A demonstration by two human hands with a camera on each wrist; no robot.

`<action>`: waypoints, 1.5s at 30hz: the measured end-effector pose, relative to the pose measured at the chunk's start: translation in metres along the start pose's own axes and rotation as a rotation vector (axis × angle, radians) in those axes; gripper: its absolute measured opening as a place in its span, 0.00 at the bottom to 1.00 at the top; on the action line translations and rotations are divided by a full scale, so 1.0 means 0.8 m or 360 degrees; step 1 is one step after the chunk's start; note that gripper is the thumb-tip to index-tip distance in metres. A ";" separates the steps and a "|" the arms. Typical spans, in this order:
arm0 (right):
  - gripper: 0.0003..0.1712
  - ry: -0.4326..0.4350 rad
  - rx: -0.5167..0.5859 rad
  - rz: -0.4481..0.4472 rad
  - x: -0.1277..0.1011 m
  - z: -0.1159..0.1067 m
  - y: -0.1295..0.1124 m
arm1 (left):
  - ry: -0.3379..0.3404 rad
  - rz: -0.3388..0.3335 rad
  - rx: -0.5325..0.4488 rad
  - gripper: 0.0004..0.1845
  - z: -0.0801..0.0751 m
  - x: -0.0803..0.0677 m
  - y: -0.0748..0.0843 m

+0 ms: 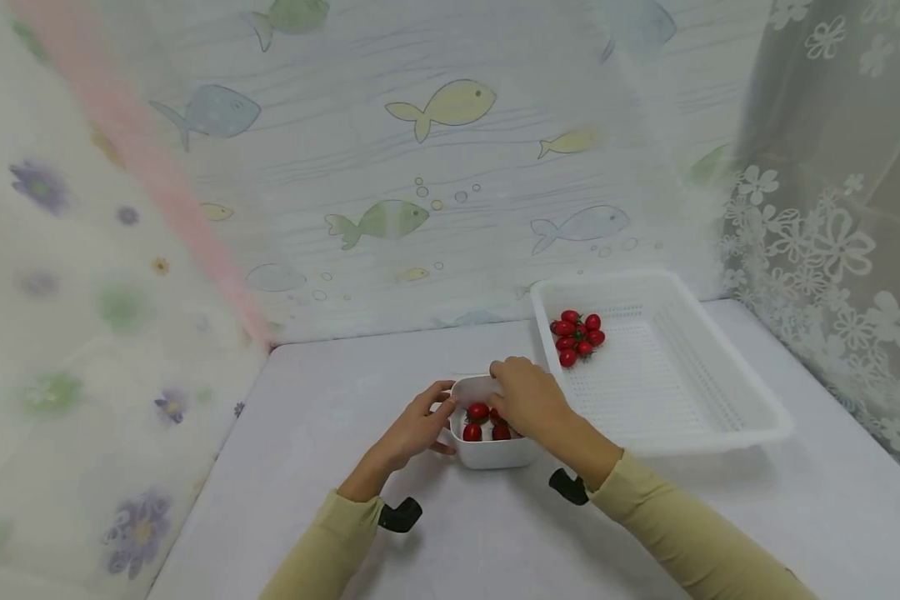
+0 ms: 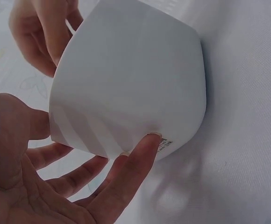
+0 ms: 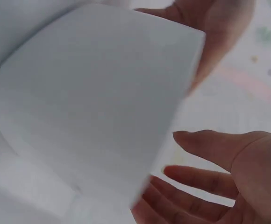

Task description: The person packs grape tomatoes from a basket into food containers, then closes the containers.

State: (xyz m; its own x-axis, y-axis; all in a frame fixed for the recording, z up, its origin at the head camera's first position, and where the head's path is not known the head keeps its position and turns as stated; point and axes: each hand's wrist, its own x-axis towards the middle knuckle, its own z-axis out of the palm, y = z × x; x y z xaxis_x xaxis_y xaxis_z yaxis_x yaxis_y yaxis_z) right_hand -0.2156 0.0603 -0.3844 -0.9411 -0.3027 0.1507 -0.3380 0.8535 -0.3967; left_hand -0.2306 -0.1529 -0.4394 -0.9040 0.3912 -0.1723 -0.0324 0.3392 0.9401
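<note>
A small white bowl [image 1: 490, 452] stands on the table with a few small red fruits [image 1: 477, 412] in it. My left hand [image 1: 420, 425] touches the bowl's left side; in the left wrist view its fingers [image 2: 140, 154] lie straight against the bowl's wall [image 2: 131, 79]. My right hand [image 1: 528, 400] hovers over the right part of the bowl, hiding some fruit. From the right wrist, that hand [image 3: 210, 182] shows an empty palm with loosely spread fingers beside the bowl [image 3: 89, 102]. More red fruits [image 1: 577, 333] lie in a white slotted basket [image 1: 720, 417].
The basket stands to the right of the bowl, near the back wall. A fish-patterned sheet hangs behind the pale table [image 1: 307, 417]. Flowered curtains close the left and right sides. Black wrist mounts [image 1: 401, 514] sit on both sleeves.
</note>
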 end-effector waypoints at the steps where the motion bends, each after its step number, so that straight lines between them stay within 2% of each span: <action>1: 0.19 -0.0010 -0.0005 -0.0009 -0.002 -0.008 0.001 | 0.0001 0.0000 0.0004 0.22 0.000 0.001 0.000; 7: 0.18 -0.0056 0.0018 -0.0066 -0.013 -0.046 0.009 | 0.0007 0.0005 0.0012 0.22 -0.001 0.001 0.003; 15: 0.16 -0.0098 0.0063 -0.0081 -0.024 -0.080 0.025 | 0.0003 0.0004 0.0023 0.22 0.000 0.000 0.001; 22: 0.18 -0.0112 -0.0014 -0.0058 -0.026 -0.107 0.049 | 0.0002 -0.0007 0.0034 0.23 0.000 -0.001 0.002; 29: 0.15 -0.0130 0.0047 -0.0060 -0.025 -0.128 0.086 | 0.0009 -0.0013 0.0046 0.23 0.000 -0.001 0.003; 38: 0.18 -0.0158 0.0116 -0.0123 -0.023 -0.144 0.128 | 0.0001 0.0009 0.0044 0.22 0.000 -0.002 0.004; 45: 0.22 -0.0191 0.0113 -0.0053 -0.012 -0.152 0.164 | 0.0002 -0.0004 0.0051 0.23 0.000 -0.002 0.005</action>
State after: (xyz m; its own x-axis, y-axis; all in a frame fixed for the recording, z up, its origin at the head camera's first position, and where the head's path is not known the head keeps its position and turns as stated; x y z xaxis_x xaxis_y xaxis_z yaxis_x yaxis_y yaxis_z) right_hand -0.2503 0.2269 -0.3281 -0.9222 -0.3824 0.0574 -0.3648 0.8112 -0.4570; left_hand -0.2289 -0.1520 -0.4358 -0.9047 0.3890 -0.1740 -0.0209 0.3674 0.9298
